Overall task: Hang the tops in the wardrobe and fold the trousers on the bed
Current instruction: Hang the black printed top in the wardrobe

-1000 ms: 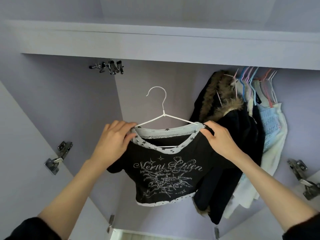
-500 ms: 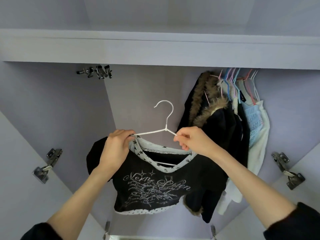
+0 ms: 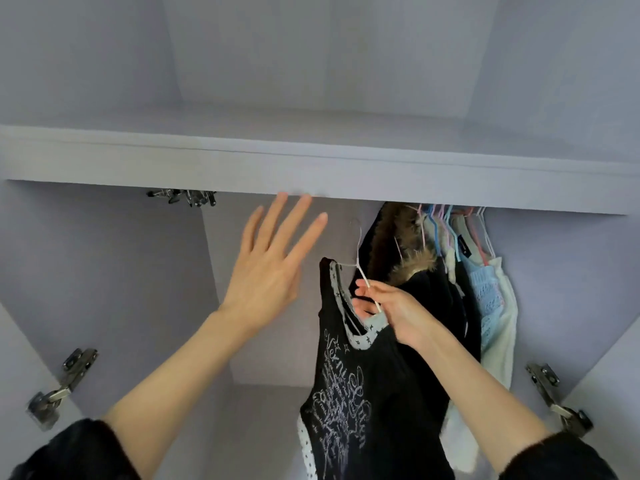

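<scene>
From the head camera I look up into the open wardrobe (image 3: 104, 271), under the front edge of its top shelf (image 3: 311, 174). My right hand (image 3: 391, 313) pinches the sloping arm of a thin white wire hanger (image 3: 362, 271), fingers curled round the wire just below the neck. The black printed top (image 3: 349, 393) hangs on that hanger, turned edge-on to me, its star-trimmed neckline (image 3: 363, 337) just under my knuckles. My left hand (image 3: 270, 268) is free, fingers straight and spread, raised toward the underside of the shelf and holding nothing.

The hanger's hook rises toward the shelf edge, and I cannot tell whether it has caught the rail, which is hidden behind that edge.

I judge the top light and limp: it drapes and will slide off a thin wire shoulder if the hanger tilts. So the wire, not the cloth, is the place to hold, close to the hook for control.

Just to the right, touching the top, hangs a dark fur-trimmed coat (image 3: 415, 271), then pale garments (image 3: 491, 306) on pink and blue hangers (image 3: 446, 223). Door hinges (image 3: 65, 382) show low on both sides.
</scene>
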`<state>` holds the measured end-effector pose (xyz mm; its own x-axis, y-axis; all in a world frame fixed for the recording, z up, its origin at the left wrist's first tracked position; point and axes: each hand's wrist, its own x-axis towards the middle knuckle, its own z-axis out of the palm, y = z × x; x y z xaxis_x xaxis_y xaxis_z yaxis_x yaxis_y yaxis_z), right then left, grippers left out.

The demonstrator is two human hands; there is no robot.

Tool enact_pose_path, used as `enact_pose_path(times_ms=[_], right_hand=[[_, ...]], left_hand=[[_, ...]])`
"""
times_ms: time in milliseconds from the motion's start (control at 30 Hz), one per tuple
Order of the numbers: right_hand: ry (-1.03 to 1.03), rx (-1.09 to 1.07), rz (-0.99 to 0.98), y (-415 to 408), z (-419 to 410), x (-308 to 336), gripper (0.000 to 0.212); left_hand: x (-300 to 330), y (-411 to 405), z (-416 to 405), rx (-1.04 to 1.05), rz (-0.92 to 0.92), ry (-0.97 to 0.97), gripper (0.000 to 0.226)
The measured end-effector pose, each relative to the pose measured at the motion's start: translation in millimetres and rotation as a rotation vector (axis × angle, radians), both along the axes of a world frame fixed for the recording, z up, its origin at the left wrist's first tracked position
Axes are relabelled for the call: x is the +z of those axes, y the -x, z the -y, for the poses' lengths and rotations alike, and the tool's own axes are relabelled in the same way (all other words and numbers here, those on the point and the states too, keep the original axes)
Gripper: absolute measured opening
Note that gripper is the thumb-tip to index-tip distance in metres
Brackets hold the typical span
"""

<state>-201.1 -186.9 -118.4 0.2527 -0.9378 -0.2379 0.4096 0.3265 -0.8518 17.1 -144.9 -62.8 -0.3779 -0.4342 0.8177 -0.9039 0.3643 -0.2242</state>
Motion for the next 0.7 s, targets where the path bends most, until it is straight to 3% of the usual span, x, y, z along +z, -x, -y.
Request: enact_pose_path(times_ms=[200, 467, 700], right_hand=[[0.074, -0.116, 0.108, 12.0, 35.8, 21.7, 0.018], [0.200, -0.220, 0.159, 37.4, 86.7, 49.0, 0.023], [0.128, -0.288, 0.089, 38.1, 115.1, 44.4, 0.031]], left_hand=[[23.4, 10.1, 26.6, 0.191, 0.031, 0.041, 0.099], [19.5, 8.2, 38.2, 0.166, 0.045, 0.114, 0.103], [17.5, 6.8, 41.0, 0.164, 0.052, 0.130, 0.105]])
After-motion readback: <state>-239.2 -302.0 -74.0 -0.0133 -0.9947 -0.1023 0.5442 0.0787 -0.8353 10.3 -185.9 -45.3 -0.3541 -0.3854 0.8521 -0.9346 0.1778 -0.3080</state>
